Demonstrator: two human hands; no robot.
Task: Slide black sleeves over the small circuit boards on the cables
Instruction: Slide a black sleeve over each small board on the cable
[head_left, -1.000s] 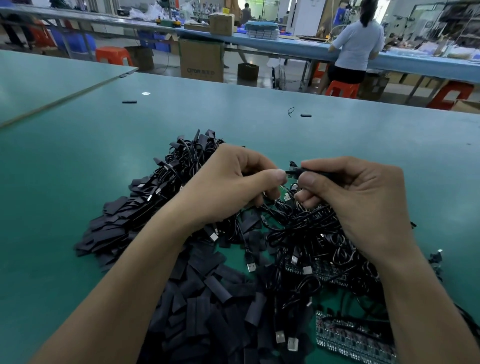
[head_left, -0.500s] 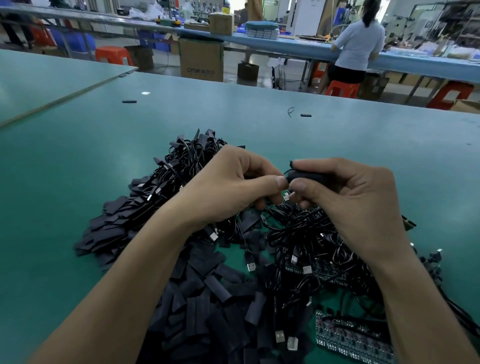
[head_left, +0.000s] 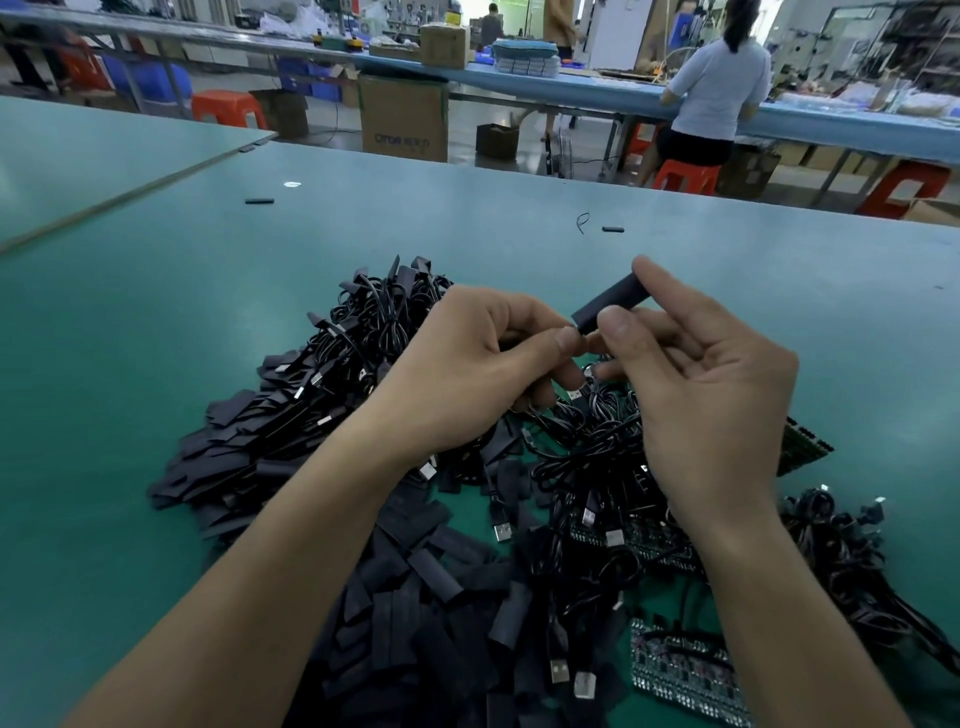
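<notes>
A black sleeve (head_left: 608, 304) points up and to the right above the pile, pinched between the thumb and forefinger of my right hand (head_left: 701, 395). Just left of it, my left hand (head_left: 467, 374) has its fingers curled and pinches something at the sleeve's lower end; a thin black cable (head_left: 582, 410) hangs below the fingers. The circuit board on that cable is hidden by fingers and sleeve. Under both hands lies a heap of tangled black cables (head_left: 597, 467) with USB plugs.
Loose flat black sleeves (head_left: 415, 587) lie heaped near me. Finished cables (head_left: 363, 332) pile at the left back. Green panels of circuit boards (head_left: 680, 675) lie at the lower right. Stray sleeves (head_left: 613, 229) lie on the green table (head_left: 156, 312). A person (head_left: 717, 88) sits at a far bench.
My right hand has lifted and turned, so the sleeve now tilts up to the right and shows between its fingers. My left hand has stayed at the sleeve's lower end.
</notes>
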